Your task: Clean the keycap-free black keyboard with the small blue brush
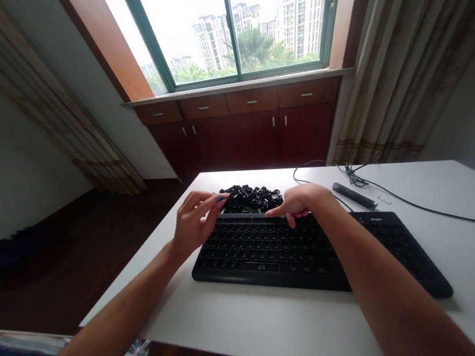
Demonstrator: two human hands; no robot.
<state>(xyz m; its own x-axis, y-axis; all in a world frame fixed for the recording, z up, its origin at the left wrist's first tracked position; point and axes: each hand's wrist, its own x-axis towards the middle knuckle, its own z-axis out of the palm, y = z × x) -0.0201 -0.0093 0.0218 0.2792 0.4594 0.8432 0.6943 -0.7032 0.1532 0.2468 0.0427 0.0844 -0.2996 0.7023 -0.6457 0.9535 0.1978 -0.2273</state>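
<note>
A black keyboard [280, 253] with its keycaps taken off lies on the white table [287, 330]. Behind it sits a pile of loose black keycaps [252, 197]. My left hand [194, 222] hovers at the keyboard's left end and pinches a small blue tool between its fingertips. My right hand [299, 202] reaches over the keyboard's top edge, its fingers curled down next to the keycap pile; whether it holds a keycap I cannot tell.
A black pen-like tool [354, 196] and a thin black cable [413, 202] lie behind the keyboard on the right. The table's left edge drops to a dark wooden floor. Red-brown cabinets stand under the window, a curtain hangs at the right.
</note>
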